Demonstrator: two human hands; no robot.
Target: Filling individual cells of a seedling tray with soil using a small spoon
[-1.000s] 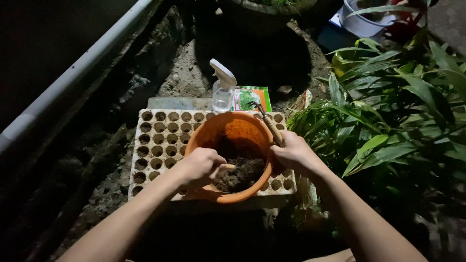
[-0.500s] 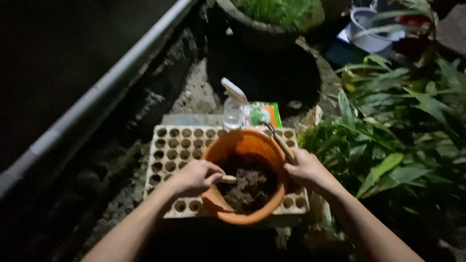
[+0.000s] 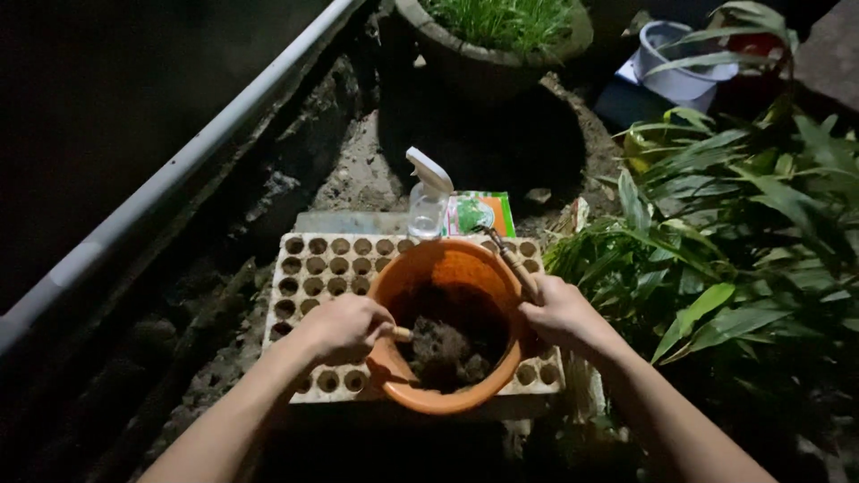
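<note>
An orange bowl [image 3: 447, 268] holding dark soil [image 3: 445, 349] rests on a white seedling tray [image 3: 318, 268] with many round cells. My left hand [image 3: 343, 324] grips a small wooden-handled tool [image 3: 402, 334] whose working end is down in the soil at the bowl's left rim. My right hand [image 3: 562, 313] holds the bowl's right rim together with a wooden-handled garden tool [image 3: 512, 260] that sticks up and back over the rim.
A clear spray bottle [image 3: 428, 199] and a green seed packet [image 3: 482, 213] lie just behind the tray. Leafy plants [image 3: 725, 233] crowd the right. A large round planter [image 3: 497, 31] with grass sits at the back, a pale bucket [image 3: 676, 63] at top right, a white pipe [image 3: 179, 170] on the left.
The view shifted, so everything sits lower and further right in frame. My left hand has pushed its tool deeper into the soil, which is now heaped lower in the bowl.
</note>
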